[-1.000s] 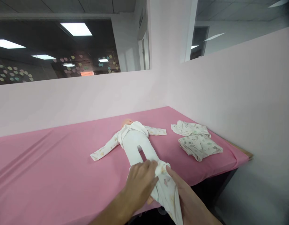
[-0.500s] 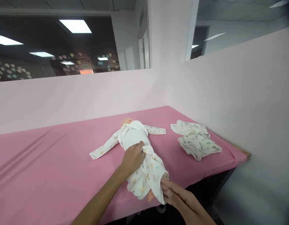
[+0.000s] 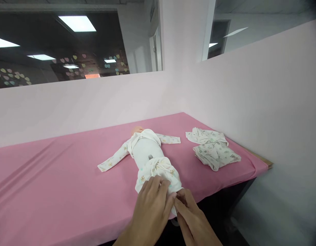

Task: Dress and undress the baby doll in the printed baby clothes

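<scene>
A baby doll [image 3: 145, 150] lies face up on the pink table [image 3: 57, 177], its head away from me, in a printed white top with sleeves spread out. Printed baby trousers [image 3: 158, 172] are bunched over its legs near the table's front edge. My left hand [image 3: 151, 208] has its fingers curled over the lower end of the trousers. My right hand [image 3: 190, 218] pinches the same cloth beside it. Both hands touch each other there, and the doll's feet are hidden under them.
A small heap of folded printed baby clothes [image 3: 213, 150] lies at the right end of the table, near the pink partition wall [image 3: 262, 102]. The table's right corner [image 3: 266, 165] and front edge drop off close to my hands. A window opening runs behind.
My left hand slid back from the doll's waist to the trouser end beside my right hand. The trousers now sit bunched higher on the doll's legs. The view tipped down slightly.
</scene>
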`<state>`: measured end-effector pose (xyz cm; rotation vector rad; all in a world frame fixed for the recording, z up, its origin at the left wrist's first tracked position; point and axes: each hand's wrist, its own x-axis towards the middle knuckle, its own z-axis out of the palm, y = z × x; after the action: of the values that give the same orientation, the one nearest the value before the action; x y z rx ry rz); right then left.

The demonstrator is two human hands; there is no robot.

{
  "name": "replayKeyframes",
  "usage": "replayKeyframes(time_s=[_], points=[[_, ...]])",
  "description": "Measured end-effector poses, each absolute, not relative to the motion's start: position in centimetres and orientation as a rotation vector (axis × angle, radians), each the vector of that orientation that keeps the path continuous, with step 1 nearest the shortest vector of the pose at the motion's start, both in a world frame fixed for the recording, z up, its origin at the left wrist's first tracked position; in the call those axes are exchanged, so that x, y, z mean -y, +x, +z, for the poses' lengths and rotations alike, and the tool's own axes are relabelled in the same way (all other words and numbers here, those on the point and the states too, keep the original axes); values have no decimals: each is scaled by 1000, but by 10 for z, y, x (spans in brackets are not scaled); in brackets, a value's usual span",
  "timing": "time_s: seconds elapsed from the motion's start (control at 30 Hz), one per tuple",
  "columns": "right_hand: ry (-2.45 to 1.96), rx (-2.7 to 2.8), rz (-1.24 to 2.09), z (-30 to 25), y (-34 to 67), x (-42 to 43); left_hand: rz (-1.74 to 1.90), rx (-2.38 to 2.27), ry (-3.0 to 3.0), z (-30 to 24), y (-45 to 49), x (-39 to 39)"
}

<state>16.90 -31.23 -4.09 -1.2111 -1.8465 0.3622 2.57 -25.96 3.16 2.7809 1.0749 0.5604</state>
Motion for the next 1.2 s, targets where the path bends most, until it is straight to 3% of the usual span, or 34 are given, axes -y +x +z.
replayKeyframes(time_s=[0.33, 0.8, 1.03, 1.2], points=[[-1321, 1895, 154, -45, 173, 314, 191, -1044, 3087, 22, 27, 236], [-1547, 1547, 128, -59, 182, 305, 530, -1100, 2841, 9, 33, 241], [-1567, 1204, 645, -61, 195, 295, 409, -1065, 3006, 2, 36, 246], [-1218, 993, 1228, -46, 195, 287, 351, -1021, 2900, 8, 32, 242]])
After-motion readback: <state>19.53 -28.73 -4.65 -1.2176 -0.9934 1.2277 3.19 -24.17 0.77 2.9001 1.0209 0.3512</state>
